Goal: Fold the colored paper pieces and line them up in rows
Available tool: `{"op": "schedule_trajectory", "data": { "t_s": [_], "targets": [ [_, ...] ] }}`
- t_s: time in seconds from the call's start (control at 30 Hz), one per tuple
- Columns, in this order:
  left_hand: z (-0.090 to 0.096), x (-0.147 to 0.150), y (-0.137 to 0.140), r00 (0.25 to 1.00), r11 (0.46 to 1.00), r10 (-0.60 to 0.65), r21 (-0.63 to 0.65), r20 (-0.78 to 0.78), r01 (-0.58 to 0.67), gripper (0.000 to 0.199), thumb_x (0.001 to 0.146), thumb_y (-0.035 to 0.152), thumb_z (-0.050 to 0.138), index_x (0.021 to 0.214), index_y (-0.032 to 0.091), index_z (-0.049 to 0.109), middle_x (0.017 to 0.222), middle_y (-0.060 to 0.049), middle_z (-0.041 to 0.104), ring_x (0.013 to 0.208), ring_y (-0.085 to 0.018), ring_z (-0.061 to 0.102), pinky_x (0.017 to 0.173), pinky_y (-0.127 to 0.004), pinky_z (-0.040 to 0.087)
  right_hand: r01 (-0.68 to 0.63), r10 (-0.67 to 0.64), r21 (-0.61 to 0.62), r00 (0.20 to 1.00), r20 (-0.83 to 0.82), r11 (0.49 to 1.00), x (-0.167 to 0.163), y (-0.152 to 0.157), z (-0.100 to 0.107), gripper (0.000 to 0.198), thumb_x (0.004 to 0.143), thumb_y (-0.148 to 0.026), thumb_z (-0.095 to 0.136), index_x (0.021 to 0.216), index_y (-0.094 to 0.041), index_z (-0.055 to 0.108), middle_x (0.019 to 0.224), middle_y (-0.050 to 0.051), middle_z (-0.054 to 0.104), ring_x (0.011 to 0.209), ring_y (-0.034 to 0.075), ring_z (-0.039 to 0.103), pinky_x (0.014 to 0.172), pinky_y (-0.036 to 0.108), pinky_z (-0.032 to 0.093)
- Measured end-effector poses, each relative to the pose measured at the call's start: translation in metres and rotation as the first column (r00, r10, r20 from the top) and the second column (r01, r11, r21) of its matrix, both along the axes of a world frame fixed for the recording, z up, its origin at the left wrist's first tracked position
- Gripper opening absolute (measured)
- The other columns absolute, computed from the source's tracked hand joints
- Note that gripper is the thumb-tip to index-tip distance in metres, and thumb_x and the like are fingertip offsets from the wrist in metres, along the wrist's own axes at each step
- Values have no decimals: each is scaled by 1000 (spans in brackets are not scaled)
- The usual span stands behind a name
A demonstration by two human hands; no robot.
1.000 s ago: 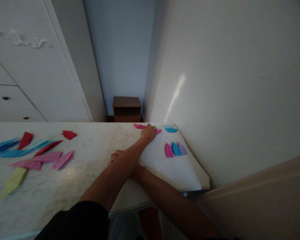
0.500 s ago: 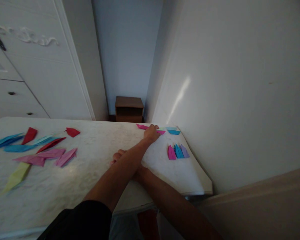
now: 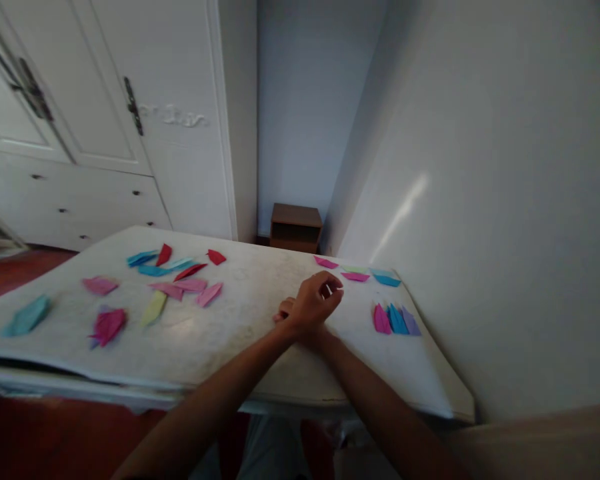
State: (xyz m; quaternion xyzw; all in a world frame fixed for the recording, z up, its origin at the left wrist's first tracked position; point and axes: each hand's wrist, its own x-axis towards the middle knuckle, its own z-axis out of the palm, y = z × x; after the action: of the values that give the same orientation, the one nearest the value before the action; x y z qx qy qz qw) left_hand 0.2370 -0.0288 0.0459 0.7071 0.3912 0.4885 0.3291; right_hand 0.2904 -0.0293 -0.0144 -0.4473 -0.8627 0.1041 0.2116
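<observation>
Pink-and-green folded paper boat is lying flat on the desk, just beyond the left hand's fingertips. Left hand is hovering near it, fingers curving loosely, a gap showing between thumb and forefinger. Left forearm is crossing over the right one. Right hand is sitting mostly hidden behind the left wrist; cannot tell whether its fingers are gripping.

Pink paper boat is lying left of the pink-and-green one, near the far edge; blue paper boat is lying to its right. Nearer the person, magenta folded paper, blue folded paper and lavender folded paper are standing side by side in a row, points facing away.

Loose folded papers in red, blue, pink and yellow-green are spreading over the desk's left part, teal piece lying farthest left. White wardrobe and brown nightstand are standing beyond.
</observation>
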Motion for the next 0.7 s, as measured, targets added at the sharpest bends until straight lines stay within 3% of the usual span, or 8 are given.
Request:
{"op": "schedule_trajectory", "data": {
  "t_s": [0.13, 0.3, 0.53, 0.7],
  "targets": [
    [-11, -86, -27, 974, 979, 188, -108, 124, -175, 6, 69, 17, 58, 69, 19, 52, 62, 3, 52, 57, -10, 47, 53, -20, 37, 53, -53, -3, 997, -57, 999, 1, -2, 2, 12, 84, -23, 55, 73, -19, 58, 72, 4, 60, 67, 18, 54, 62, 29, 38],
    [-36, -163, -49, 960, 943, 253, -253, 124, -216, 9, 61, 19, 57, 65, 20, 49, 58, 5, 47, 53, -9, 43, 51, -21, 33, 34, -51, -98, 983, -178, 995, 0, 1, 4, 27, 85, -36, 52, 64, -19, 53, 66, 1, 57, 63, 15, 51, 60, 27, 36],
    [-51, -189, -63, 968, 951, 143, -298, 204, -78, 10, 60, 21, 61, 67, 18, 52, 60, 5, 50, 55, -9, 44, 52, -20, 32, 81, -130, -225, 968, -216, 971, -9, 10, 4, 30, 82, -44, 52, 66, -19, 56, 65, 1, 57, 62, 16, 52, 59, 27, 37],
    [-50, -192, -62, 907, 935, 145, -354, 396, 5, 15, 60, 21, 63, 67, 18, 50, 55, 8, 47, 47, -5, 39, 46, -19, 27, 26, -105, -295, 961, -256, 955, -49, 26, 9, 28, 85, -41, 51, 93, -15, 60, 71, 0, 58, 62, 14, 53, 59, 25, 41]
  ]
}}
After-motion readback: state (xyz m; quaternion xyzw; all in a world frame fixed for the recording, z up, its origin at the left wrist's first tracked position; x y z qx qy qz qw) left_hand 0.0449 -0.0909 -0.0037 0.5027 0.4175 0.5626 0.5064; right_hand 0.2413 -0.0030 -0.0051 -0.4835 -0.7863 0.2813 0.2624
